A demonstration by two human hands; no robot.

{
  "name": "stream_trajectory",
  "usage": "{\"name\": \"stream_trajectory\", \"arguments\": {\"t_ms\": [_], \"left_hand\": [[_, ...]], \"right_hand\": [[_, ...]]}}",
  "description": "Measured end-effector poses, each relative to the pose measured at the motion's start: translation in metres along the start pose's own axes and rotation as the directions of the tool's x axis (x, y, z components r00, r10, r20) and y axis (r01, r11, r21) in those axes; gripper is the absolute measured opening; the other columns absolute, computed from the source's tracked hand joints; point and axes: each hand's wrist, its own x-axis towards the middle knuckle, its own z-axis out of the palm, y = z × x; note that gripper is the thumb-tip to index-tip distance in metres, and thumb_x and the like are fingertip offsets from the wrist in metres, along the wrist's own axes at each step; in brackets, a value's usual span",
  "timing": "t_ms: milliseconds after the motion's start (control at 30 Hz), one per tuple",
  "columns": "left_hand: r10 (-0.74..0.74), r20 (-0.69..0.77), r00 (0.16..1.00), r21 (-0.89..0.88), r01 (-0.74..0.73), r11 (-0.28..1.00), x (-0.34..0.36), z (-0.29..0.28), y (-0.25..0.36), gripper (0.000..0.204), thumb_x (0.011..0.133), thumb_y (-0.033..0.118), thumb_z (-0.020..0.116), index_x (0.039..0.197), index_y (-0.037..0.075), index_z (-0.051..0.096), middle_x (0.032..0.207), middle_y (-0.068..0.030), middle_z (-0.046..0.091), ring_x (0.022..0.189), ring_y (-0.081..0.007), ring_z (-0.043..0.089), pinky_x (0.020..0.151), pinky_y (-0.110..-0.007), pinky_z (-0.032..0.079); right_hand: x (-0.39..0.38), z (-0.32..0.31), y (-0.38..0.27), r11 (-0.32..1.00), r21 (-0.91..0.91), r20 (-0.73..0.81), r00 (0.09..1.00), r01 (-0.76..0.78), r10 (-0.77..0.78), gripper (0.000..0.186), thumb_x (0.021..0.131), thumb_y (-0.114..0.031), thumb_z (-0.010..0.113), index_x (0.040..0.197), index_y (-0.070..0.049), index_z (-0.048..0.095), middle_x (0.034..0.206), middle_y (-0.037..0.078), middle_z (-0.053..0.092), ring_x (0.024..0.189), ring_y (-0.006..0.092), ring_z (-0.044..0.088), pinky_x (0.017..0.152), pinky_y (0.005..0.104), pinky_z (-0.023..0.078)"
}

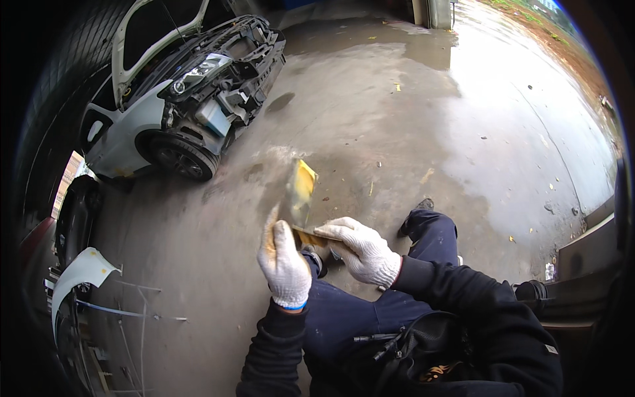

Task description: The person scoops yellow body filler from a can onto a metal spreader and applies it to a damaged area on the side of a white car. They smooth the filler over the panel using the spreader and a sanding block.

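Observation:
Both my hands wear white knitted gloves and meet in front of my lap. My left hand [284, 264] is closed around the lower end of a flat putty board [297, 213] that sticks up beyond its fingers, slightly blurred. Yellow paste [305, 178] covers the board's upper part. Just to the right, my right hand [362, 251] pinches a thin yellowish-brown putty spreader [309, 237]. The spreader reaches left to the base of the board, close to my left fingers. Whether it touches the board I cannot tell.
A light-coloured car [142, 126] with its bonnet raised and front end stripped stands at upper left. A white fender panel [86, 268] rests on a thin metal stand [142, 317] at lower left. A pillar [440, 13] rises far off beside wet concrete floor [503, 119].

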Motion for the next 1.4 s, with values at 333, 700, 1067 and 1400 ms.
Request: {"name": "stream_trajectory", "arguments": {"t_ms": [333,700,1067,1400], "left_hand": [[-0.222,0.15,0.964,-0.49,0.267,0.83,-0.02,-0.012,0.003,0.051,0.104,0.019,0.059,0.148,-0.004,0.047,0.148,-0.0162,0.055,0.136,-0.0299,0.054,0.118,-0.045,0.04],[-0.192,0.168,0.967,-0.647,0.255,0.718,-0.015,-0.032,-0.015,0.046,0.105,0.016,0.057,0.146,-0.004,0.048,0.148,-0.0167,0.055,0.135,-0.0306,0.055,0.119,-0.045,0.04],[0.043,-0.02,0.999,-0.323,-0.047,0.945,-0.002,0.005,0.009,0.042,0.105,0.017,0.056,0.138,-0.008,0.055,0.136,-0.019,0.062,0.123,-0.0298,0.061,0.11,-0.042,0.046],[0.112,0.048,0.993,-0.067,-0.109,0.992,-0.01,-0.026,-0.004,0.034,0.104,0.012,0.058,0.13,-0.008,0.062,0.127,-0.0155,0.068,0.116,-0.0251,0.066,0.107,-0.04,0.048]], "right_hand": [[0.065,-0.041,-0.028,0.656,0.75,-0.118,0.959,-0.085,0.259,0.039,0.108,-0.013,0.049,0.144,-0.001,0.053,0.136,0.01,0.062,0.124,0.0199,0.059,0.105,0.0329,0.048],[0.022,-0.04,-0.008,0.976,0.105,0.076,0.98,-0.189,0.181,0.031,0.103,-0.008,0.057,0.134,-0.004,0.063,0.12,0.016,0.068,0.11,0.0296,0.069,0.095,0.0356,0.055],[0.028,-0.004,-0.008,0.939,-0.065,-0.132,0.93,0.338,-0.344,0.056,0.086,0.01,0.064,0.138,-0.007,0.061,0.125,0.019,0.063,0.114,0.0391,0.061,0.095,0.0426,0.053],[0.042,-0.026,-0.003,0.972,0.234,-0.1,0.994,-0.019,0.044,0.031,0.097,0.007,0.056,0.126,0.0,0.064,0.116,0.016,0.069,0.108,0.0264,0.07,0.095,0.0363,0.055]]}}
